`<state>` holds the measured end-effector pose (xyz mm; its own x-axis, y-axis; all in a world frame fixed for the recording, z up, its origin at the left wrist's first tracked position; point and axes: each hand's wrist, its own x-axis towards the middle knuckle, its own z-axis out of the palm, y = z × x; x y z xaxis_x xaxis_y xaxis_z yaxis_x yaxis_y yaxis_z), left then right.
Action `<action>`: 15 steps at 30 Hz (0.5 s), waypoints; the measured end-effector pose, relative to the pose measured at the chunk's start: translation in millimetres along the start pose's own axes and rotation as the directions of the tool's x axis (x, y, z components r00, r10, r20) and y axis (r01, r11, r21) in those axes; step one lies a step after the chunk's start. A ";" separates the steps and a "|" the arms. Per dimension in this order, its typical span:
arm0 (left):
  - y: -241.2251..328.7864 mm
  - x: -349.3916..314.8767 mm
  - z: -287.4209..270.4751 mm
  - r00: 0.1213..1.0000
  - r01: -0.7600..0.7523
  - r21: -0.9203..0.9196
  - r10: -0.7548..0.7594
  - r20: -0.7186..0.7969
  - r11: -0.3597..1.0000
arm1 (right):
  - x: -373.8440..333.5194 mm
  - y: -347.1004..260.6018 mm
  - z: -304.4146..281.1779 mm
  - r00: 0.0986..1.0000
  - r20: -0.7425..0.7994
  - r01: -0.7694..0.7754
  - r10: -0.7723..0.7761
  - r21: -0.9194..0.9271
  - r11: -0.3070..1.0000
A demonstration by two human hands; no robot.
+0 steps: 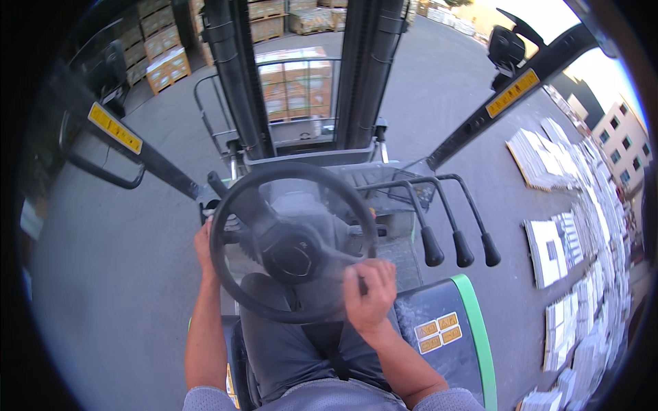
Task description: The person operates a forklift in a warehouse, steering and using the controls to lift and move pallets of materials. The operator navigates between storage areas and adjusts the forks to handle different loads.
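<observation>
In front of me is the black steering wheel [295, 317] of a forklift, its round hub [291, 252] in the middle. My right hand [371, 293] is closed at the wheel's lower right rim, fingers curled; whether a knob sits inside the grip is hidden. At the wheel's left side, my left hand [203, 241] reaches up beside the rim, close to the steering column. Its fingers are mostly hidden, and what they touch cannot be made out. Right of the wheel, three bent levers with black knobs [464, 249] stand untouched.
Beyond the dark mast [361, 75] is a loaded pallet of boxes [296, 85]. Stacked crates [166, 67] stand at far left. Pallets of flat pale slabs [546, 253] line the right side. Cab posts with yellow labels [513, 94] frame the view, and a green-edged cover [476, 322] is at my right.
</observation>
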<state>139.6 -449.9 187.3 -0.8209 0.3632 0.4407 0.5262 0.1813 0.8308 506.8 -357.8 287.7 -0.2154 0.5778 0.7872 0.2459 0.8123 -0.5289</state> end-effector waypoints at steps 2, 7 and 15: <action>26.3 -10.1 7.7 0.996 0.043 -0.237 -0.024 0.082 0.971 | 24.4 13.5 -1.4 0.998 -0.059 -0.023 0.021 -0.024 0.999; 63.6 -23.5 7.1 0.987 0.133 -0.151 -0.117 0.108 0.980 | 108.5 15.3 43.0 0.990 -0.131 -0.041 0.043 0.018 0.999; 57.3 -22.7 31.9 0.997 -0.050 -0.162 0.040 -0.062 0.986 | 46.6 -101.7 146.2 0.949 0.095 0.265 -0.300 0.269 0.926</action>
<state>195.4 -418.6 214.1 -0.8113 0.3126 0.4940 0.5236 0.0126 0.8519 333.7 -401.8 331.8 -0.3684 0.3125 0.8756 -0.0836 0.9269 -0.3660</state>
